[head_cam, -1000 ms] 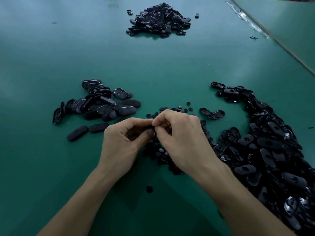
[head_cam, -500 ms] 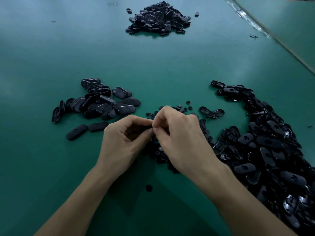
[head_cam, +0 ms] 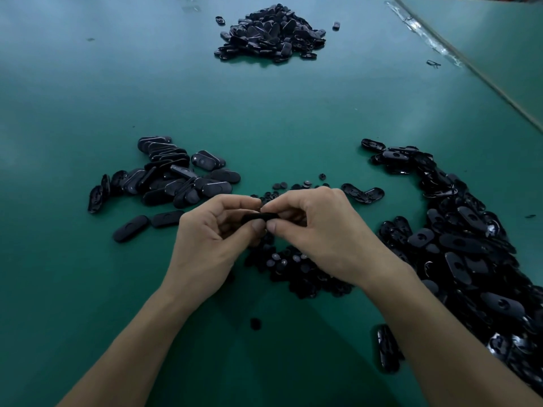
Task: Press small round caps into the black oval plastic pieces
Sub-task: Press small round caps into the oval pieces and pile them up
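1 black oval piece [head_cam: 259, 216] in joint pinch of left hand [head_cam: 210, 245], right hand [head_cam: 323, 235]

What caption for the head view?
Left hand and right hand pinch one black oval piece over loose round caps, between left pile and right pile on green table.

Caps [head_cam: 296, 268] centre; oval piles left [head_cam: 170, 177], right [head_cam: 470, 248], far behind [head_cam: 271, 32].

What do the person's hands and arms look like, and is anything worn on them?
Both are bare. The left hand and the right hand wear no gloves, and no ring shows. The left forearm and the right forearm are uncovered down to the picture's edge: no sleeve, watch or bracelet shows.
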A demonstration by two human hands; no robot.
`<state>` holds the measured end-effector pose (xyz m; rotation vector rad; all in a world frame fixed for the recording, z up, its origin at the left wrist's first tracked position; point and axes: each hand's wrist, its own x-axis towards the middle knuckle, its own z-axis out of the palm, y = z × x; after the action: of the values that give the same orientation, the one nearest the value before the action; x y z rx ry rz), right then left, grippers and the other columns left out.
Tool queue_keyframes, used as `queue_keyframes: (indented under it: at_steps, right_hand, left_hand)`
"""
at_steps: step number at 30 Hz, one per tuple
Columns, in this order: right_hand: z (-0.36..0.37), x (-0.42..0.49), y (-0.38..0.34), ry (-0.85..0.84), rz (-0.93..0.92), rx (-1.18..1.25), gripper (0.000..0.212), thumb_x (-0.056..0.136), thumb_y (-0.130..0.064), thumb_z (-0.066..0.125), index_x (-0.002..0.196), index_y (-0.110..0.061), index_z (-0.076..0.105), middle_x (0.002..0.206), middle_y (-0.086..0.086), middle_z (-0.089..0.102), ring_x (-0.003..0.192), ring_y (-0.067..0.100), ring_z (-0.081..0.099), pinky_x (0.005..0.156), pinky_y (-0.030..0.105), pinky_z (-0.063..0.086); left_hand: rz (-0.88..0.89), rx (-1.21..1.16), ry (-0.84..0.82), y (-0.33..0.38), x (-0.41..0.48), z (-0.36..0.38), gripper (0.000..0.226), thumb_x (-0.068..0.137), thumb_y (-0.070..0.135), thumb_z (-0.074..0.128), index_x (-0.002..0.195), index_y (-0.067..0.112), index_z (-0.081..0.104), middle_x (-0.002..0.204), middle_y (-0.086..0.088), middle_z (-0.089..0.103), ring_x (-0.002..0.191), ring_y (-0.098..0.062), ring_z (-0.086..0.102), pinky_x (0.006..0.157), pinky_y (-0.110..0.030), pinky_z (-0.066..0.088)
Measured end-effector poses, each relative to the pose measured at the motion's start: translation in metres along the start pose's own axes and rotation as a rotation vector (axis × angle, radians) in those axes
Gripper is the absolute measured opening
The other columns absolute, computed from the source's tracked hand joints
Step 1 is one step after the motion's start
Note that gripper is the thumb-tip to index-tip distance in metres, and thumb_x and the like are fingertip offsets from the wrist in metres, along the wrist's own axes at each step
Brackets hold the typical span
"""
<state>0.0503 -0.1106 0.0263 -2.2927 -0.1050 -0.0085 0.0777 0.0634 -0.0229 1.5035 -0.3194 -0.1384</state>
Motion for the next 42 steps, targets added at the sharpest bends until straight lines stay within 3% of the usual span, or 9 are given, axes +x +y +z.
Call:
queue_keyframes:
  at_steps: [5,13,26,29,32,35,37,39,42]
  right_hand:
    - [0.001,0.000,0.001,0.018,0.005,0.021,0.015,0.087,-0.015,0.073,0.099,-0.022,0.079,0.081,-0.011,0.075,0.077,-0.003,0.068,0.075,0.013,0.054]
    - [0.009,-0.003,-0.002,0.098,0.058,0.064,0.009,0.082,-0.013,0.072,0.087,-0.018,0.077,0.066,-0.010,0.070,0.060,-0.001,0.065,0.056,0.011,0.048]
    - [0.001,-0.006,-0.006,0.070,0.002,0.084,0.015,0.084,-0.012,0.073,0.093,-0.021,0.080,0.074,-0.013,0.074,0.071,-0.005,0.068,0.066,0.008,0.051]
    - [0.001,-0.005,-0.003,0.072,0.010,0.062,0.017,0.088,-0.014,0.073,0.101,-0.022,0.079,0.083,-0.015,0.075,0.079,-0.008,0.068,0.073,0.005,0.049]
    - [-0.005,-0.003,0.007,0.180,0.042,-0.070,0.023,0.093,-0.018,0.069,0.114,-0.025,0.074,0.102,-0.013,0.071,0.089,-0.008,0.063,0.083,0.000,0.041]
    - [-0.021,-0.001,0.027,0.303,0.163,-0.365,0.039,0.098,-0.023,0.060,0.137,-0.025,0.059,0.139,-0.002,0.054,0.125,0.010,0.046,0.108,0.021,0.030]
    - [-0.032,0.002,0.040,0.252,0.313,-0.525,0.046,0.100,-0.029,0.054,0.146,-0.031,0.047,0.156,0.000,0.036,0.142,0.022,0.028,0.115,0.040,0.025]
    - [-0.040,0.006,0.050,0.139,0.438,-0.597,0.048,0.102,-0.035,0.049,0.149,-0.035,0.041,0.161,0.002,0.028,0.147,0.027,0.022,0.117,0.046,0.023]
    - [-0.044,0.007,0.057,0.057,0.497,-0.589,0.042,0.103,-0.034,0.046,0.144,-0.034,0.047,0.155,0.003,0.039,0.141,0.032,0.032,0.112,0.047,0.031]
  left_hand:
    - [-0.036,-0.026,0.008,0.000,0.002,0.001,0.022,0.074,0.014,0.074,0.096,0.017,0.073,0.087,0.001,0.078,0.074,-0.009,0.073,0.071,-0.017,0.057]
    - [-0.037,0.010,0.002,0.000,0.002,0.000,0.023,0.078,0.003,0.074,0.097,0.016,0.073,0.088,0.000,0.078,0.078,-0.013,0.075,0.073,-0.020,0.058]
    - [0.033,-0.012,0.066,0.001,0.000,0.001,0.018,0.070,0.012,0.077,0.088,0.016,0.075,0.078,0.002,0.078,0.067,-0.010,0.073,0.066,-0.018,0.058]
    - [0.053,0.004,0.079,0.000,0.000,0.001,0.018,0.072,0.012,0.078,0.088,0.019,0.076,0.080,0.000,0.078,0.068,-0.013,0.074,0.068,-0.020,0.058]
    - [0.095,0.088,0.224,-0.003,0.002,-0.005,0.020,0.077,0.014,0.079,0.091,0.027,0.078,0.084,-0.001,0.078,0.071,-0.018,0.075,0.070,-0.027,0.060]
    - [0.206,0.320,0.358,-0.003,0.009,-0.024,0.022,0.086,0.015,0.078,0.099,0.032,0.074,0.094,-0.002,0.075,0.075,-0.016,0.074,0.072,-0.029,0.060]
    - [0.268,0.515,0.403,-0.003,0.012,-0.033,0.023,0.087,0.023,0.077,0.100,0.040,0.070,0.094,0.006,0.073,0.078,-0.009,0.070,0.074,-0.021,0.057]
    - [0.257,0.597,0.421,-0.003,0.013,-0.036,0.020,0.087,0.026,0.077,0.101,0.039,0.070,0.091,0.012,0.071,0.078,-0.004,0.067,0.074,-0.018,0.054]
    - [0.239,0.603,0.427,-0.005,0.014,-0.036,0.020,0.086,0.023,0.077,0.102,0.033,0.070,0.087,0.019,0.069,0.073,0.003,0.065,0.072,-0.011,0.052]
